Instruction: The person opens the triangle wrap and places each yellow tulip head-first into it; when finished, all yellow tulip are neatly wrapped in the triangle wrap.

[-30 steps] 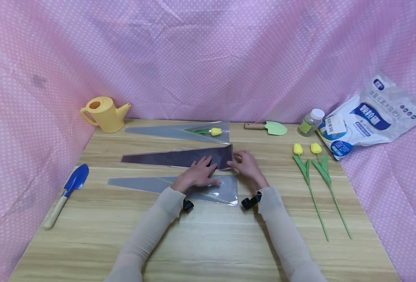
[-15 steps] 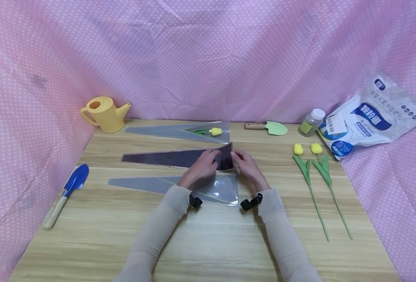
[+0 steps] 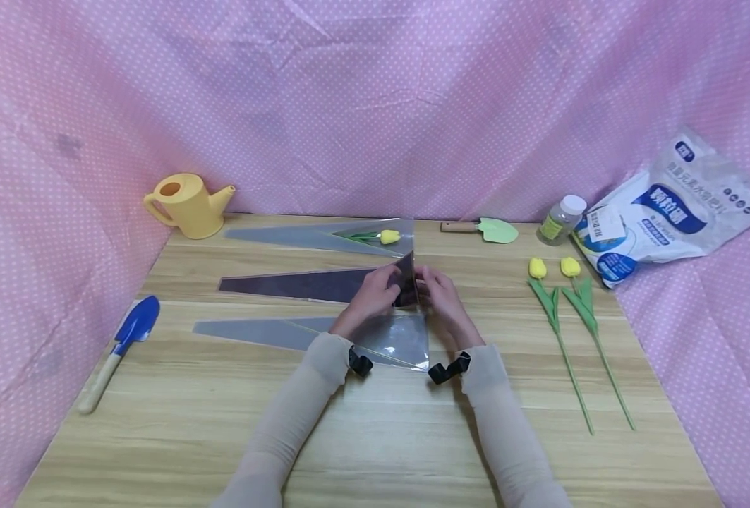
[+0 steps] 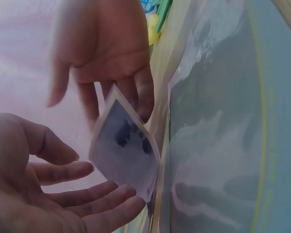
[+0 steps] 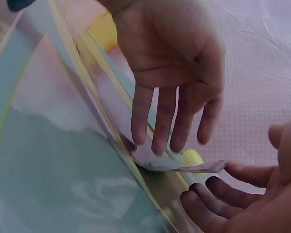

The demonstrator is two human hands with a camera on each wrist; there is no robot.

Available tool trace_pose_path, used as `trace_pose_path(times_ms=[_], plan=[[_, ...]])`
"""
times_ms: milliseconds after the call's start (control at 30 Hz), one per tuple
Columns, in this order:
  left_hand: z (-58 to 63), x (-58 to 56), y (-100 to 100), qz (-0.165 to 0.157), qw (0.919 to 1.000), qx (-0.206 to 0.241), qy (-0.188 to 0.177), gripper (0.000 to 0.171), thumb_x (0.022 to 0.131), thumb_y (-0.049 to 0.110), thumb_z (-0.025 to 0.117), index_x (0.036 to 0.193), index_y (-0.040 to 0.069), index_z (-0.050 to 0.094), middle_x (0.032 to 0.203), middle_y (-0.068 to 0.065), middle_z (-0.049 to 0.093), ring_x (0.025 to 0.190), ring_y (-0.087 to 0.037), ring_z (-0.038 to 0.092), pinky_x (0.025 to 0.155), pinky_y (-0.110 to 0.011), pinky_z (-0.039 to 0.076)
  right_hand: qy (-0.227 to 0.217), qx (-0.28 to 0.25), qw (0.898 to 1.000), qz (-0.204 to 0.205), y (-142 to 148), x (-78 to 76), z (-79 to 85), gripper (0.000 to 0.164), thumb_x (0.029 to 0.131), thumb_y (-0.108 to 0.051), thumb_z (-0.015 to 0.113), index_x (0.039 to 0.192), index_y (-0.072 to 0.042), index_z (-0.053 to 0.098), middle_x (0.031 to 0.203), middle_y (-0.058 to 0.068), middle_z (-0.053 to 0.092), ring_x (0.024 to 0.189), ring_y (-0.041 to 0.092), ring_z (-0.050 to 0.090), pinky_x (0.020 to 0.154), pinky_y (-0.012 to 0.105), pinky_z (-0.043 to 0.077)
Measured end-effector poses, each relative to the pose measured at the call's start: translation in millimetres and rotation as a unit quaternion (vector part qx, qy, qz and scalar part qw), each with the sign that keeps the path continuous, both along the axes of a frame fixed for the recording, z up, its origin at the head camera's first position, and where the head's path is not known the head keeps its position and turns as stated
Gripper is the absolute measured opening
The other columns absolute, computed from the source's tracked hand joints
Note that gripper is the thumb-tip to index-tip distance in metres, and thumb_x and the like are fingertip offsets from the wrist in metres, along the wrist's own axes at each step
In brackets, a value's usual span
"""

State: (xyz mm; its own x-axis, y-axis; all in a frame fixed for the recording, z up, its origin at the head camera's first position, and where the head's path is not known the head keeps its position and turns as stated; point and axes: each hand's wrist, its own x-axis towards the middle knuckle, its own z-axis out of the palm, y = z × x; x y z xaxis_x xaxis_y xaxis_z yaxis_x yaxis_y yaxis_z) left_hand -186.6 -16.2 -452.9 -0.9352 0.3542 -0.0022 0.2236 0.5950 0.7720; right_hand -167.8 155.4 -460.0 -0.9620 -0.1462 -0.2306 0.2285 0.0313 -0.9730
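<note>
A dark, tapered flower sleeve lies mid-table, its wide end bent upward between both hands. Beside that raised end my left hand holds its fingers loosely extended, thumb apart. On the other side, my right hand has relaxed fingers against the end's edge, its thumb away from them. The left wrist view shows the bent-up end as a pale-bordered panel with right-hand fingers behind it. One fingertip of the right hand meets the tip in the right wrist view. A clear sleeve lies flat in front.
Behind lies another clear sleeve with a yellow tulip in it. Two yellow tulips lie at right. Around the edges are a watering can, blue trowel, green trowel, jar and printed bag.
My left hand has lifted from lying across the sleeves and shifted right to the dark sleeve's wide end. That end has bent up further, and the right hand's fingers now sit behind it.
</note>
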Motion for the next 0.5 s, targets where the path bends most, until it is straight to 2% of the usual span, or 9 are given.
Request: trace_pose_path(times_ms=[167,333,500], plan=[[0.1,-0.1,-1,0.027,0.9996,-0.001,-0.012,0.028,0.091,0.022,0.054,0.111,0.006,0.064,0.104,-0.011,0.068,0.098,-0.024,0.062,0.088,-0.038,0.051,-0.031,-0.084,0.996,0.01,-5,1.8,3.4,0.065,0.102,-0.051,0.026,0.141,-0.003,0.043,0.147,0.017,0.046,0.135,0.034,0.047,0.114,0.047,0.036],[1.3,0.0,0,0.055,0.9978,0.005,-0.035,0.031,0.089,0.039,0.061,0.101,0.01,0.067,0.101,-0.008,0.07,0.093,-0.022,0.063,0.082,-0.035,0.051,-0.033,-0.094,0.995,0.02,-10,4.1,7.6,0.071,0.099,-0.057,0.023,0.143,-0.004,0.041,0.149,0.018,0.044,0.129,0.026,0.053,0.108,0.043,0.045],[1.6,-0.6,-1,0.07,0.9961,0.022,-0.049,0.032,0.085,0.043,0.067,0.091,0.012,0.068,0.093,-0.006,0.07,0.086,-0.019,0.062,0.074,-0.029,0.048,-0.029,-0.104,0.994,0.025,-13,5.1,10.7,0.073,0.099,-0.058,0.021,0.144,-0.003,0.039,0.15,0.019,0.042,0.116,0.014,0.059,0.1,0.037,0.051]])
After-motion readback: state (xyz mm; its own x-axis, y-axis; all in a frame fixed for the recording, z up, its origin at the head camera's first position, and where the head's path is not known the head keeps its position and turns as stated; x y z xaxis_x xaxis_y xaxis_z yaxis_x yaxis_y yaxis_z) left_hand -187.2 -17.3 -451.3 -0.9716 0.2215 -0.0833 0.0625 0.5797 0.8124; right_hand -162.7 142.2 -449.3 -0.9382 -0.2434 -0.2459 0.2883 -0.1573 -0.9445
